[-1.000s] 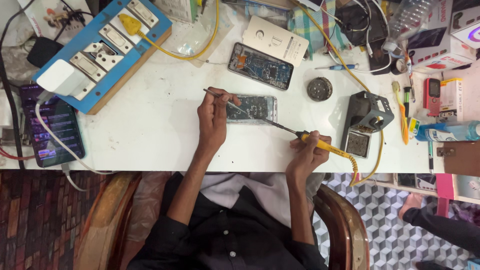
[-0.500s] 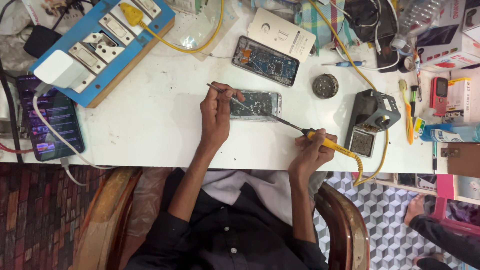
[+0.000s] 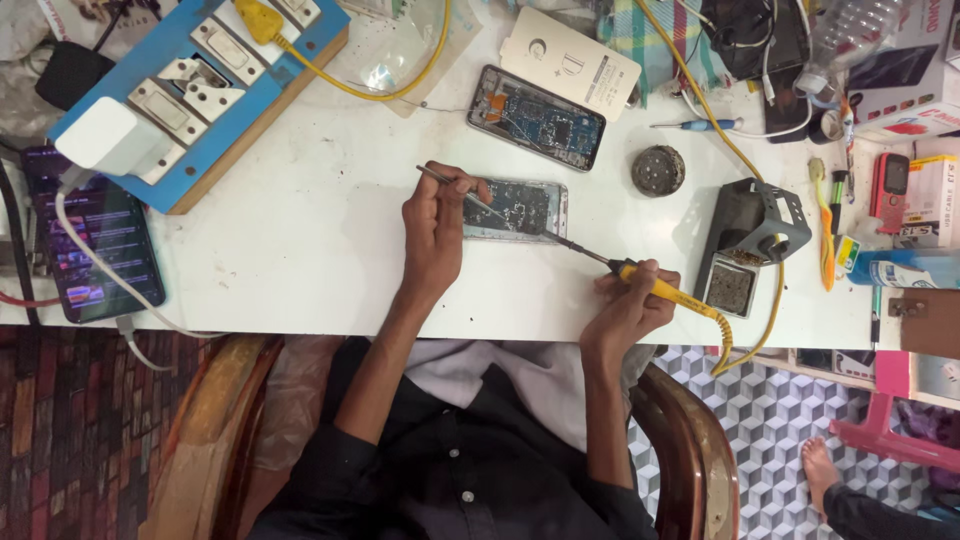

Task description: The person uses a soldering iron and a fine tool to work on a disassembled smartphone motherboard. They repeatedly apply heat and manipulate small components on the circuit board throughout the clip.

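An opened phone with its circuit board showing lies on the white table. My left hand grips thin metal tweezers whose tips reach onto the board. My right hand holds a yellow-handled soldering iron, and its dark tip touches the board's lower right corner. A yellow cord runs from the iron off the table's front edge.
A second opened phone lies behind the first. A grey soldering iron stand and a round tin sit to the right. A blue switchboard and a lit phone are at the left. Another person's foot shows at the lower right.
The view has shifted slightly. Both hands stay at the opened phone, with the tweezers and the soldering iron tip still on the board.
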A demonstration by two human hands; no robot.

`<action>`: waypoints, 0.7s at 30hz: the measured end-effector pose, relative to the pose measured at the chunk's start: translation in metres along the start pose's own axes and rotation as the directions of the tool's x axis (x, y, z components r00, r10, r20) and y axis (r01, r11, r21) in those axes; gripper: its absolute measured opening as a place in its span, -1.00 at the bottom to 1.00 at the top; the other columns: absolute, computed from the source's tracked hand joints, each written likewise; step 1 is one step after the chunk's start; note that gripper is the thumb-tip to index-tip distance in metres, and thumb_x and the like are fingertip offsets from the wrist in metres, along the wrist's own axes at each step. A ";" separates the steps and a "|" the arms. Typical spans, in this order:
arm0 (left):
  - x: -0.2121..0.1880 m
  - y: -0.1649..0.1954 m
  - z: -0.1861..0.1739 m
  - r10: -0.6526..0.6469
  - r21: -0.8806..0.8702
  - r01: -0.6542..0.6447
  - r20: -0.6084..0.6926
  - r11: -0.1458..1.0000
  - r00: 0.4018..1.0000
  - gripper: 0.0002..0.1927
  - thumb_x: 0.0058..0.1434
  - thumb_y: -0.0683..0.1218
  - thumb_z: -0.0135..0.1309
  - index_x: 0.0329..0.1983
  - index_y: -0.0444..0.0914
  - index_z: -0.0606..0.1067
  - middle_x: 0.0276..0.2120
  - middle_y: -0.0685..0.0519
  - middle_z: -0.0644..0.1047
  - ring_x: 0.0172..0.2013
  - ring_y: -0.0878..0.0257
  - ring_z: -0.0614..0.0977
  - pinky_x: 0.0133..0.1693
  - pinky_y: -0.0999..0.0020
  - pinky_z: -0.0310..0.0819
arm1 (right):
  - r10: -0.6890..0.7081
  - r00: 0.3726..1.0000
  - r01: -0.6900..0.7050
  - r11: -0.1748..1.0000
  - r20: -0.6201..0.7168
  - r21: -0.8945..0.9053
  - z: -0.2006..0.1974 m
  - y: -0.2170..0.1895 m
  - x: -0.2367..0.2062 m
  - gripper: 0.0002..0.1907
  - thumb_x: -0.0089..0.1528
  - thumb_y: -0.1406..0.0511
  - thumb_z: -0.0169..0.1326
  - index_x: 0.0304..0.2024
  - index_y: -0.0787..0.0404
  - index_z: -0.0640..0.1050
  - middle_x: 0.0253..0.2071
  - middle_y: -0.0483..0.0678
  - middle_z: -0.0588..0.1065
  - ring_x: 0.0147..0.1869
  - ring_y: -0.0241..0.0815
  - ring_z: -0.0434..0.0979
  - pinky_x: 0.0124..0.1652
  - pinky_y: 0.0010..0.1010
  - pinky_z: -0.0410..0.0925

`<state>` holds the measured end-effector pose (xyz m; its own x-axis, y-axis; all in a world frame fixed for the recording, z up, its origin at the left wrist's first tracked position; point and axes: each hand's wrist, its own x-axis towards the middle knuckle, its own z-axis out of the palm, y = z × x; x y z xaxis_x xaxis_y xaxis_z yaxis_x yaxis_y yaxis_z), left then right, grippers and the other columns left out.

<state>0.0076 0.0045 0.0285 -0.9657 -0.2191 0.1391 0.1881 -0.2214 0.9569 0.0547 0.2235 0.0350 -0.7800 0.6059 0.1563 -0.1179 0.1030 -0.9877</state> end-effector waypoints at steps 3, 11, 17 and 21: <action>-0.001 0.001 0.000 -0.015 -0.014 0.015 -0.007 1.000 1.000 -0.78 0.57 -0.04 -0.15 -0.13 -0.29 0.36 -0.32 0.08 0.61 -0.57 0.56 0.18 -0.53 0.54 0.05 | -0.015 1.000 0.015 1.000 0.026 -0.016 -0.001 0.001 0.000 -0.70 0.49 0.21 -0.07 -0.30 0.23 0.35 -0.61 -0.09 0.38 -0.58 -0.35 0.37 -0.50 -0.54 0.23; 0.000 0.003 -0.001 0.004 0.007 -0.004 0.007 1.000 1.000 -0.77 0.57 -0.04 -0.15 -0.15 -0.29 0.36 -0.32 0.08 0.62 -0.57 0.57 0.18 -0.53 0.55 0.05 | -0.013 1.000 0.014 0.998 0.028 -0.053 0.001 0.000 -0.001 -0.69 0.49 0.20 -0.08 -0.30 0.23 0.34 -0.62 -0.08 0.40 -0.58 -0.38 0.32 -0.49 -0.57 0.20; 0.000 0.000 -0.001 0.014 -0.009 -0.014 0.008 1.000 1.000 -0.77 0.56 -0.05 -0.15 -0.15 -0.29 0.36 -0.32 0.06 0.62 -0.57 0.57 0.19 -0.54 0.55 0.05 | -0.038 0.997 0.040 0.998 0.060 -0.041 0.002 0.002 -0.001 -0.69 0.51 0.20 -0.07 -0.29 0.23 0.33 -0.60 -0.07 0.41 -0.56 -0.38 0.31 -0.47 -0.57 0.19; 0.001 0.001 -0.001 0.012 0.010 -0.012 0.003 1.000 1.000 -0.78 0.56 -0.05 -0.15 -0.16 -0.29 0.36 -0.33 0.07 0.62 -0.58 0.57 0.20 -0.54 0.55 0.06 | -0.014 0.999 0.015 0.999 0.045 -0.030 0.003 0.002 0.000 -0.71 0.48 0.20 -0.08 -0.29 0.22 0.33 -0.62 -0.06 0.42 -0.58 -0.38 0.33 -0.49 -0.57 0.18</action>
<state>0.0072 0.0034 0.0292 -0.9639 -0.2188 0.1516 0.1981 -0.2094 0.9576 0.0526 0.2217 0.0333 -0.8052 0.5683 0.1695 -0.1116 0.1356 -0.9845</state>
